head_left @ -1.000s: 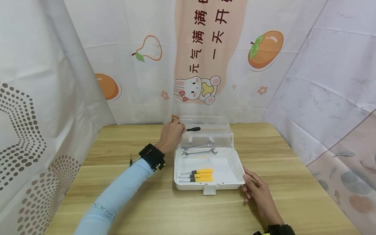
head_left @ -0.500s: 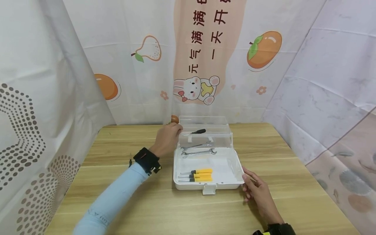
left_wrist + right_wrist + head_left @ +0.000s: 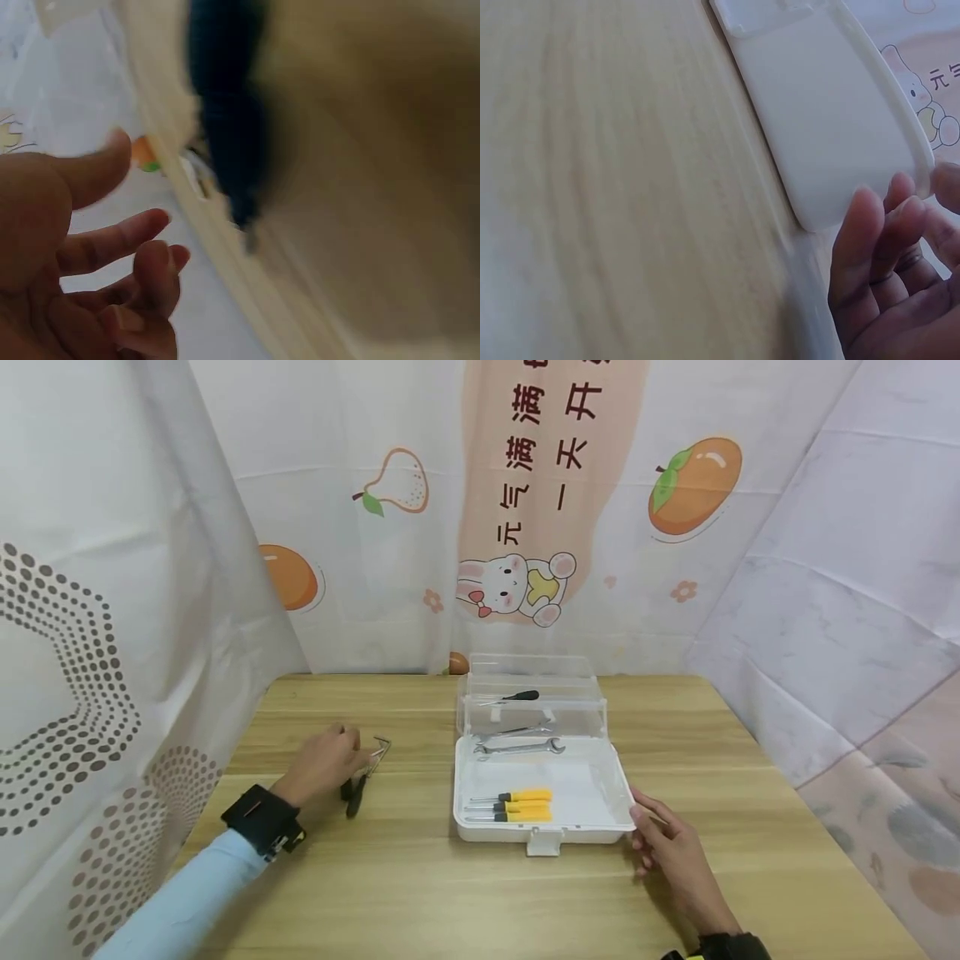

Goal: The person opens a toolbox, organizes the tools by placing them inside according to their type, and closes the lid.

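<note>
In the head view my left hand is over the left of the table, beside a black-handled screwdriver and bent metal hex keys. In the left wrist view its thumb and fingers are spread apart with nothing between them, and a blurred dark handle stands beyond. My right hand holds the front right corner of a white toolbox, thumb at the rim and fingers against the side. Inside lie several yellow-handled screwdrivers and two wrenches.
The toolbox's clear lid is folded back, with another black-handled screwdriver in it. A printed curtain hangs close behind the wooden table, and more cloth closes in both sides.
My left hand has let go of the black-handled screwdriver at the lid and moved left and toward me, to the tools on the table. The right hand has stayed at the toolbox corner.
</note>
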Demonstrator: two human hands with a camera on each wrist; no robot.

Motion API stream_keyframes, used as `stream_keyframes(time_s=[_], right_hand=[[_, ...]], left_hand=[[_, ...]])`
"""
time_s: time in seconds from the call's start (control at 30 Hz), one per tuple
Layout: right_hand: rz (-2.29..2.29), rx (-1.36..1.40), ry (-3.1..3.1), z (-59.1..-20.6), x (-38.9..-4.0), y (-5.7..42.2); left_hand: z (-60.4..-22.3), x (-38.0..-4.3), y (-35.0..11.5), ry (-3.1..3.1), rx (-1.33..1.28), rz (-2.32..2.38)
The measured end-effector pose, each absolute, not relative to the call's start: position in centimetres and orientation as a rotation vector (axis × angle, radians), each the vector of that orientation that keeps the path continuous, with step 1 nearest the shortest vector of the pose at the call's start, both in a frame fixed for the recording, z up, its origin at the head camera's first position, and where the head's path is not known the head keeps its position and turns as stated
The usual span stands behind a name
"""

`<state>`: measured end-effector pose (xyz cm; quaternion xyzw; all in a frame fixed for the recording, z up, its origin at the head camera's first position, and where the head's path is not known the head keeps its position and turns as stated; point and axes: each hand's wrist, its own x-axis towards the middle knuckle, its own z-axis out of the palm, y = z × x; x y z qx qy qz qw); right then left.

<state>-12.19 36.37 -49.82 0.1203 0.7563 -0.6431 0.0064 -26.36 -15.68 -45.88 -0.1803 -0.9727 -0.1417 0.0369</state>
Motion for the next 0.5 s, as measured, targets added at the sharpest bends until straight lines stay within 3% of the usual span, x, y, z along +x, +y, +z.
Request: stream_keyframes(time_s=[0.5], right_hand=[[-1.978,0.382,2.376,-49.5,-12.2,36.4]], left_hand=[[-48.4,-25.9,-17.1,-3.027,-0.519,-0.558]])
